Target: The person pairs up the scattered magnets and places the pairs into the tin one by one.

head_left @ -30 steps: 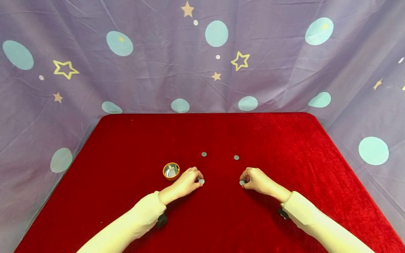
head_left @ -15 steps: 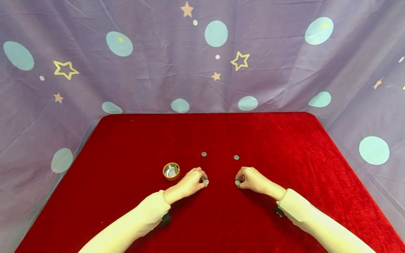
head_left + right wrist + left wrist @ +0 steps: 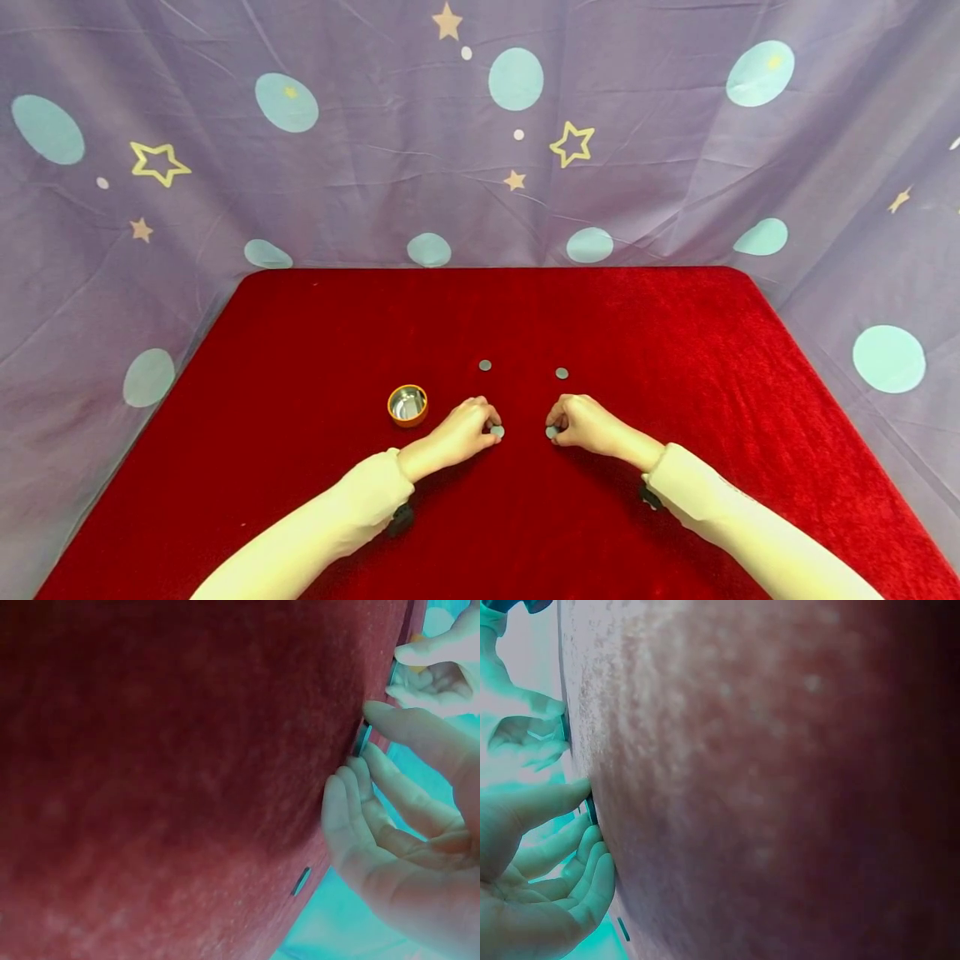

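In the head view my left hand (image 3: 468, 429) pinches a small round silver coin (image 3: 498, 432) between thumb and fingers, low over the red cloth. Facing it, my right hand (image 3: 585, 425) pinches a second coin (image 3: 552, 432) in the same way. A narrow gap of cloth separates the two coins. Both wrist views show each coin edge-on at the cloth, with the thumb at one end and the fingers at the other; whether they touch the cloth is hard to tell. Two more coins lie flat beyond the hands, one at left (image 3: 485, 365), the other coin at right (image 3: 562, 373).
A small orange-rimmed metal bowl (image 3: 408, 406) stands just left of my left hand; its inside looks shiny. Red velvety cloth (image 3: 337, 333) covers the table. A purple curtain (image 3: 360, 192) with stars and dots hangs around the back and sides.
My left hand has slid right and my right hand has slid left, each with its coin, so the two coins are closer together. The bowl and the far coins stay put.
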Motion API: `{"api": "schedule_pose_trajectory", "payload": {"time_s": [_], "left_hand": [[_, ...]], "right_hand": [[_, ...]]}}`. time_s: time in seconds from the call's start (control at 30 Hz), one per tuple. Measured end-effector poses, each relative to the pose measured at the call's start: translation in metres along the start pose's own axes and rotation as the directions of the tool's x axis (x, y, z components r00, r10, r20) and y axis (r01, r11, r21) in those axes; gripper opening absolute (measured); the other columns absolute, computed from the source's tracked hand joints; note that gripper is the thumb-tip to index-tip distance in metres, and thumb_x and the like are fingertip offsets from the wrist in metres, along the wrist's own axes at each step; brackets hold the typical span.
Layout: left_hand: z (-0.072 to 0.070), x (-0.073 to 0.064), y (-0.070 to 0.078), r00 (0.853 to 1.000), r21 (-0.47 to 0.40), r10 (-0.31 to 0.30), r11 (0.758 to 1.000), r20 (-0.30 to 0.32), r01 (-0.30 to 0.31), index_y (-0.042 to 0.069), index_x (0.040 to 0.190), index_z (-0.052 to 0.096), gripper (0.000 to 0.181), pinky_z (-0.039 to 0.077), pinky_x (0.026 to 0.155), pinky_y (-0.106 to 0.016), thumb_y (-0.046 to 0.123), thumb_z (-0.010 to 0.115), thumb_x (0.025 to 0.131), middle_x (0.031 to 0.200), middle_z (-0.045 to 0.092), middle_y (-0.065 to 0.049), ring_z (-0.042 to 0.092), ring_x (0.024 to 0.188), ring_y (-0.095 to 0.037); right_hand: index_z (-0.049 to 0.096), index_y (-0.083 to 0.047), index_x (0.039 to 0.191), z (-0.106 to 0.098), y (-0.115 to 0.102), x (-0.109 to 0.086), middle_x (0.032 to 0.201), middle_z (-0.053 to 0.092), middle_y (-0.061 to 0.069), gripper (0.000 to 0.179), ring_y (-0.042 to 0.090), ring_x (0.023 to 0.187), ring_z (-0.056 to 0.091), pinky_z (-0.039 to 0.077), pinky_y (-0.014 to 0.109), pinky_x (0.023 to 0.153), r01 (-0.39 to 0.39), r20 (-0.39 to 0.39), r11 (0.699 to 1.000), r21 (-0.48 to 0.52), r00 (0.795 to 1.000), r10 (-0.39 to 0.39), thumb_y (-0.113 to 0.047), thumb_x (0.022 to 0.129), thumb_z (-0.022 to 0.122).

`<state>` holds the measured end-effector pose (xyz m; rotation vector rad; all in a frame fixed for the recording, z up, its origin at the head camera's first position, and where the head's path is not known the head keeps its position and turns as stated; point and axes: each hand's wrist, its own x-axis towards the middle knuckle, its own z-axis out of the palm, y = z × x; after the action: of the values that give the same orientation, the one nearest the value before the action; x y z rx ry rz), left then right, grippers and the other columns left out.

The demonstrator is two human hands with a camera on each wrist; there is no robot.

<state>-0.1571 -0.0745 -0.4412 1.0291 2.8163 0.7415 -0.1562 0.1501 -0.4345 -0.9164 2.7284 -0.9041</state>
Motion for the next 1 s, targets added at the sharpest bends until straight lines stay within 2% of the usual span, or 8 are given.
{"api": "schedule_pose_trajectory", "payload": {"time_s": [0.53, 1.0], "left_hand": [[0.002, 0.007, 0.008, 0.999, 0.008, 0.008, 1.000, 0.036, -0.008, 0.000, 0.080, 0.064, 0.014, 0.044, 0.062, -0.026, 0.008, 0.071, 0.072, 0.074, 0.054, -0.006, 0.052, 0.070, -0.018], [0.004, 0.011, 0.013, 0.998, 0.000, 0.004, 1.000, 0.065, -0.004, -0.001, 0.082, 0.064, 0.014, 0.044, 0.062, -0.025, 0.009, 0.070, 0.073, 0.074, 0.053, -0.006, 0.051, 0.071, -0.019]], "right_hand": [[0.066, -0.003, 0.077, 0.005, -0.004, 0.010, 0.076, 0.057, 0.001, 0.010, 0.009, 0.067, 0.055, 0.045, 0.017, 0.059, -0.016, 0.038, 1.000, -0.011, 0.999, 0.017, -0.003, 0.067, 0.069], [0.067, -0.004, 0.074, 0.009, -0.012, 0.016, 0.073, 0.059, 0.001, 0.011, 0.009, 0.065, 0.054, 0.044, 0.017, 0.058, 0.020, 0.043, 1.000, -0.017, 0.999, -0.019, 0.000, 0.064, 0.069]]}}
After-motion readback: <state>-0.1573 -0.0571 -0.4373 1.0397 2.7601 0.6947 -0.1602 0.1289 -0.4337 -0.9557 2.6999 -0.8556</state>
